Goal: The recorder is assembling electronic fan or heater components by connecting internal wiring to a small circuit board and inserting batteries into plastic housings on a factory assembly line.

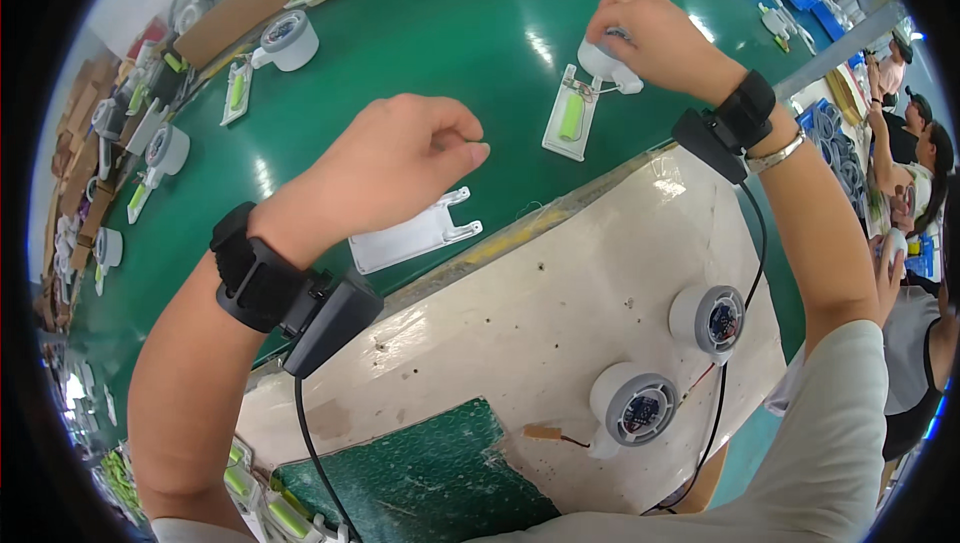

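Note:
My left hand (400, 155) hangs over the green belt with fingers curled and thumb close to the forefinger. Whatever it may hold is hidden. Below it lies a white plastic handle shell (418, 233) with two prongs, partly covered by my wrist. Farther right, my right hand (655, 41) is closed above a round white fan head (600, 63), its fingertips over the grey rim; I cannot make out what they grip. Thin wires join that head to an open white handle half (572, 123) with a green battery cell (572, 117).
Two more fan heads (633, 405) (707, 320) rest on the worn pale board (540, 323) nearby. A green mat (420, 468) covers its front. Several similar units (285, 41) line the belt's left side. Cartons (235, 15) stand beyond; people (905, 158) work at right.

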Available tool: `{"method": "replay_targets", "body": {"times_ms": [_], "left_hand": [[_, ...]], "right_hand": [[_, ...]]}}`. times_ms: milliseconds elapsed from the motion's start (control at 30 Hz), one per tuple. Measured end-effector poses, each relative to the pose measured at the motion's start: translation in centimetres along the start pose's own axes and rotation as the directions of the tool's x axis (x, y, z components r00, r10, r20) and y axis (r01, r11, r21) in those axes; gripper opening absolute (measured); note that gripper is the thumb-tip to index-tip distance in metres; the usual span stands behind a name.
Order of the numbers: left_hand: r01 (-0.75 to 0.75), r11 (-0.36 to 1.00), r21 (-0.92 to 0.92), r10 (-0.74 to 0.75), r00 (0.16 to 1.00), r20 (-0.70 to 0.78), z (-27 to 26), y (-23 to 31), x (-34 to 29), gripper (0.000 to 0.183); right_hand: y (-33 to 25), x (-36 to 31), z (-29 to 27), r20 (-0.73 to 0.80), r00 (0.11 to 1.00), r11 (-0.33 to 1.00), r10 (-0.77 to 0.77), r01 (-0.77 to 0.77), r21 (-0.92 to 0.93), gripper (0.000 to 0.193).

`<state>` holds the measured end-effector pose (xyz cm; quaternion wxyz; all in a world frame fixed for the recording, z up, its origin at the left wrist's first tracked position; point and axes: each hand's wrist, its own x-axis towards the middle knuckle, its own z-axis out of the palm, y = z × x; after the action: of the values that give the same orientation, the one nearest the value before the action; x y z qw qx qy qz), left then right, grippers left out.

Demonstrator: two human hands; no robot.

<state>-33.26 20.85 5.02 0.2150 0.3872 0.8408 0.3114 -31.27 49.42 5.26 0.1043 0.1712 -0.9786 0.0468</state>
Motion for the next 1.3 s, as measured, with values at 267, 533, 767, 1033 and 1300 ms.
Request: {"method": "replay_targets", "body": {"times_ms": [267, 533, 767, 1033, 1300], "left_hand": [[0.042, 0.999, -0.026, -0.041, 0.999, 0.03, 1.2, 0.5, 0.9, 0.021], [0.11, 0.943, -0.313, -0.104, 0.994, 0.037, 2.9, -0.7, 2.9, 0.018], [0.191, 0.734, -0.651, -0.266, 0.964, -0.017, 4.6, -0.6, 5.2, 0.032], [0.169, 0.208, -0.963, -0.261, 0.959, 0.112, 5.6, 0.0, 6.5, 0.047], [0.163, 0.266, -0.95, -0.259, 0.961, 0.093, 5.9, -0.8, 6.5, 0.037]], "right_hand": [[-3.1, 0.7, 1.6, 0.138, 0.99, 0.959, 0.039, 0.002, -0.283, 0.012], [-3.6, 1.7, 1.9, 0.285, 0.953, 0.952, 0.099, -0.008, -0.305, 0.009], [-4.4, 2.3, 1.4, 0.192, 0.981, 0.967, -0.013, 0.061, -0.249, 0.009], [-5.8, 2.0, 2.9, -0.228, 0.944, 0.969, -0.238, 0.247, 0.011, 0.012], [-7.2, 3.1, 2.0, 0.214, 0.976, 0.966, 0.045, -0.097, 0.238, 0.009]]}}
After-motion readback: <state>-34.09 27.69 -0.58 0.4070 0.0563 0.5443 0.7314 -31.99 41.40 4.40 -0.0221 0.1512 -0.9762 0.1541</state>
